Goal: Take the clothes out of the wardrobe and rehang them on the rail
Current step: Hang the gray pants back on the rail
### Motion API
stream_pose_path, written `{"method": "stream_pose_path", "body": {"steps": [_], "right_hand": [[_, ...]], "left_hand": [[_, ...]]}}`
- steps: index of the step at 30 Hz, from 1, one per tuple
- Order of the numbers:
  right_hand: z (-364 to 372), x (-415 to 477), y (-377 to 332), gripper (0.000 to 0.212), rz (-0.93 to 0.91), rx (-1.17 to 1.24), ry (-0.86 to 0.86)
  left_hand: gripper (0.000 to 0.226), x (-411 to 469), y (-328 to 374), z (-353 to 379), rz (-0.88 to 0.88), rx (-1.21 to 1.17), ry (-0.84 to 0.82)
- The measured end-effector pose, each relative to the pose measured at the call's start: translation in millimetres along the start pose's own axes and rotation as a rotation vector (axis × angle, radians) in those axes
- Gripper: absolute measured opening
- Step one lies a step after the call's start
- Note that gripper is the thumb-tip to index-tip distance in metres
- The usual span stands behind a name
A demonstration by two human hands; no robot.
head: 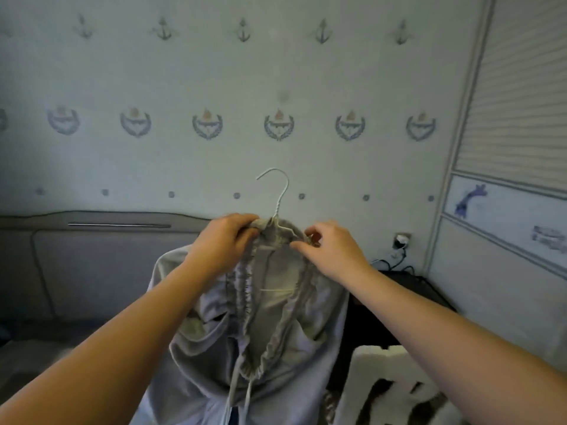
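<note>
Before wall [214, 72]: left hand [224, 237], right hand [334, 250] grip garment [276, 320] on hanger [281, 194].

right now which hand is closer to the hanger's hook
Left. The left hand grips the waistband just left of the base of the hook; the right hand pinches the waistband farther out on the right.

Left hand [225, 237] and right hand [333, 250] bare; forearms bare.
</note>
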State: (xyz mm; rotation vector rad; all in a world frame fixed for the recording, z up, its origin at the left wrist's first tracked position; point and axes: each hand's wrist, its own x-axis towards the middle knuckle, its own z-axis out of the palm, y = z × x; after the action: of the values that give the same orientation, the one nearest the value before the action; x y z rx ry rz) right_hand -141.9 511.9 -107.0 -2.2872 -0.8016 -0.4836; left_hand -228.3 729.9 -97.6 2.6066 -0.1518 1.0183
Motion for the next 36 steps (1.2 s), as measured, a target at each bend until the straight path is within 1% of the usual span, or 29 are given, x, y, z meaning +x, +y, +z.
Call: {"method": "stream_pose_path", "body": {"steps": [1,3,4,7,10,12,13,14,15,17,18,20,22,23,25,27,29,30,32,34,36], "right_hand": [[-10.1,-0.8,7.4,0.029,0.023,-0.028,0.038],[-34.0,-2.0,21.0,0.014,0.053,-0.067,0.121],[-47.2,-1.5,29.4,0.009,0.074,-0.091,0.16],[-95.1,3.5,49.8,0.012,0.181,-0.122,0.287],[-155.3,8.0,61.4,0.012,0.263,0.006,0.429],[-195.8,1.3,64.7,0.011,0.23,0.057,0.53],[-213.9,-5.3,67.9,0.012,0.188,0.037,0.553],[-231.0,-14.0,70.4,0.013,0.141,0.0,0.545],[-247.0,-22.7,74.3,0.014,0.1,-0.051,0.499],[-279.0,-36.9,92.8,0.011,0.049,-0.147,0.353],[-297.3,-43.1,104.2,0.008,0.032,-0.185,0.307],[-338.6,-55.3,128.0,0.015,0.005,-0.191,0.338],[-381.6,-68.9,150.5,0.001,-0.028,-0.183,0.431],[-402.7,-76.8,159.0,0.008,-0.031,-0.224,0.483],[-444.2,-91.4,177.3,0.012,0.031,-0.326,0.494],[-480.7,-102.5,194.7,0.005,0.11,-0.417,0.442],[-515.3,-113.3,211.5,0.023,0.154,-0.518,0.43],[-525.9,-115.7,216.4,0.028,0.166,-0.552,0.433],[-557.7,-127.0,228.1,0.028,0.209,-0.635,0.479],[-591.9,-136.6,237.4,0.026,0.259,-0.714,0.533],[-624.4,-145.3,244.7,0.026,0.331,-0.783,0.567]], "left_hand": [[0.024,10.9,8.5,7.5,0.025,-0.038,0.009],[0.023,31.3,28.5,23.6,0.079,-0.106,0.017],[0.023,40.7,39.7,31.2,0.103,-0.13,0.017],[0.024,66.7,77.4,55.8,0.221,-0.164,0.009],[0.029,98.2,118.6,81.3,0.295,-0.183,0.003],[0.03,122.0,151.5,93.9,0.332,-0.2,0.042],[0.03,134.2,170.4,98.5,0.352,-0.215,0.06],[0.03,145.8,190.4,102.0,0.369,-0.239,0.079],[0.03,156.7,211.6,105.0,0.39,-0.271,0.102],[0.03,175.0,255.3,109.0,0.435,-0.335,0.15],[0.032,183.1,276.7,111.1,0.459,-0.365,0.168],[0.037,197.8,320.0,115.1,0.498,-0.432,0.193],[0.041,212.9,361.1,120.3,0.523,-0.481,0.211],[0.041,220.4,381.7,124.4,0.54,-0.502,0.22],[0.041,233.8,423.3,134.3,0.568,-0.55,0.229],[0.041,245.3,463.0,145.7,0.6,-0.597,0.216],[0.041,256.4,503.0,159.2,0.636,-0.627,0.193],[0.041,260.9,515.5,164.3,0.649,-0.631,0.177],[0.037,272.9,555.7,178.8,0.687,-0.682,0.167],[0.031,284.5,598.0,190.5,0.729,-0.789,0.157],[0.032,296.0,639.2,203.3,0.788,-0.891,0.112]]}}
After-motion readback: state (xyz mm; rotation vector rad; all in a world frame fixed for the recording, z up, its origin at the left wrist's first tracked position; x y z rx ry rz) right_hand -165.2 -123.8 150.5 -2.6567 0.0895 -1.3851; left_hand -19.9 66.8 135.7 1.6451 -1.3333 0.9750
